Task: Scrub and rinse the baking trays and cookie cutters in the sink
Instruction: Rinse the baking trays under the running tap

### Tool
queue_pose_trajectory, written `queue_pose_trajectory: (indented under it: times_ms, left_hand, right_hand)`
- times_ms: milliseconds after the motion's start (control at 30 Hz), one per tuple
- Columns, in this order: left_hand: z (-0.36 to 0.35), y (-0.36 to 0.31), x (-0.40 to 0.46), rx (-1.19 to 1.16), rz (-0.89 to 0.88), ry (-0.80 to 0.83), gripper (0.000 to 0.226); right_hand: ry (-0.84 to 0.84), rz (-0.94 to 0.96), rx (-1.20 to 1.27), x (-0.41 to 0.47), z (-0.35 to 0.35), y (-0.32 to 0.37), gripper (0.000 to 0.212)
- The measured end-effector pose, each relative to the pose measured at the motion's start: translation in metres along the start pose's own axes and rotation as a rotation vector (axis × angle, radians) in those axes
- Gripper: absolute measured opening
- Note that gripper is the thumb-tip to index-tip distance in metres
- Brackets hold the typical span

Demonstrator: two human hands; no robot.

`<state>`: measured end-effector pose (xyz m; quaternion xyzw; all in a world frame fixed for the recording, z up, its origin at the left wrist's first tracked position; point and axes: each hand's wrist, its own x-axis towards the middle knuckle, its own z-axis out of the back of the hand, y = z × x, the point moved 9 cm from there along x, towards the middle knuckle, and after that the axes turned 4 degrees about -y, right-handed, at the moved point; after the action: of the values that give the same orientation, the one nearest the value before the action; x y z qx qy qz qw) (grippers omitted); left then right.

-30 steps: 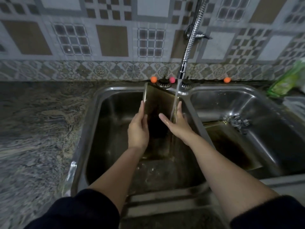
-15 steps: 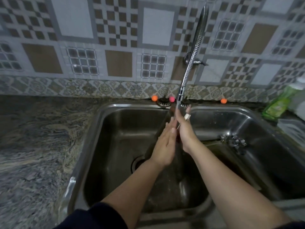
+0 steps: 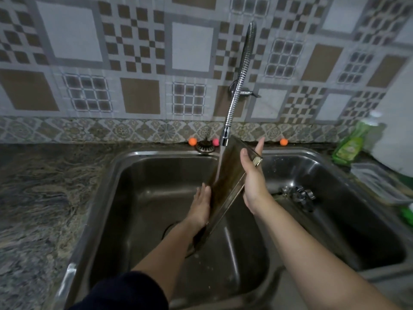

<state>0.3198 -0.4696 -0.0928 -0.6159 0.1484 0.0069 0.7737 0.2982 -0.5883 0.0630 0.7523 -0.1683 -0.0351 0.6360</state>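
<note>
Her right hand (image 3: 253, 186) gripped the tilted brown metal baking tray (image 3: 225, 184), fingers curled round its rim, so tap water ran off; her left hand (image 3: 200, 209) pressed flat.

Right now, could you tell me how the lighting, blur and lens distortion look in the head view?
Head view: dim, flat light; the sink basin is dark, with soft glare on its rim. Wide-angle bending curves the tile lines and counter. Edges are smeared, especially the green bottle; the tray under the water is moderately sharp.
</note>
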Motion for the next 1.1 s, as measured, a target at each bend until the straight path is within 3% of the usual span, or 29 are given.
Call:
queue_pose_trajectory:
  times_ms: [67,100,200,267,400,500,600,667,767,900,1033,1100]
  left_hand:
    - [-0.003,0.010,-0.015,-0.025,0.019,0.039,0.076]
    - [0.001,0.002,-0.024,-0.002,-0.054,0.021,0.077]
    - [0.012,-0.052,-0.060,0.184,-0.466,-0.018,0.063]
    - [0.013,-0.085,-0.086,0.424,-0.734,-0.079,0.067]
    - [0.018,-0.115,-0.106,0.686,-1.084,-0.365,0.070]
    - [0.029,-0.133,-0.105,0.633,-1.049,-0.515,0.073]
    - [0.032,-0.155,-0.106,0.527,-0.991,-0.596,0.075]
    - [0.025,-0.170,-0.116,0.393,-1.036,-0.598,0.065]
    - [0.010,-0.181,-0.109,0.157,-0.978,-0.526,0.049]
    - [-0.023,-0.185,-0.089,-0.038,-0.787,-0.533,0.033]
    - [-0.091,-0.171,-0.066,0.074,-0.631,-0.339,0.047]
    - [-0.118,-0.153,-0.051,0.299,-0.579,-0.302,0.056]
  right_hand:
    - [-0.041,-0.028,0.005,0.010,0.005,-0.003,0.079]
    - [-0.057,-0.051,0.016,0.014,0.007,-0.006,0.078]
    - [-0.112,-0.105,0.045,0.017,0.011,-0.013,0.084]
    - [-0.108,-0.123,0.068,0.013,0.006,-0.013,0.088]
    - [-0.021,-0.074,0.095,0.009,-0.010,0.011,0.107]
    - [0.083,-0.007,0.051,0.007,-0.012,0.040,0.105]
    - [-0.152,0.204,-0.381,0.002,0.029,0.060,0.078]
    - [-0.263,0.206,-0.468,0.003,0.066,0.050,0.066]
    - [-0.087,0.090,-0.286,0.012,0.090,0.027,0.070]
    - [-0.075,0.122,-0.442,0.032,0.126,0.035,0.074]
    - [-0.102,-0.034,-0.816,0.060,0.190,0.023,0.078]
    - [-0.053,-0.134,-0.926,0.068,0.226,0.007,0.080]
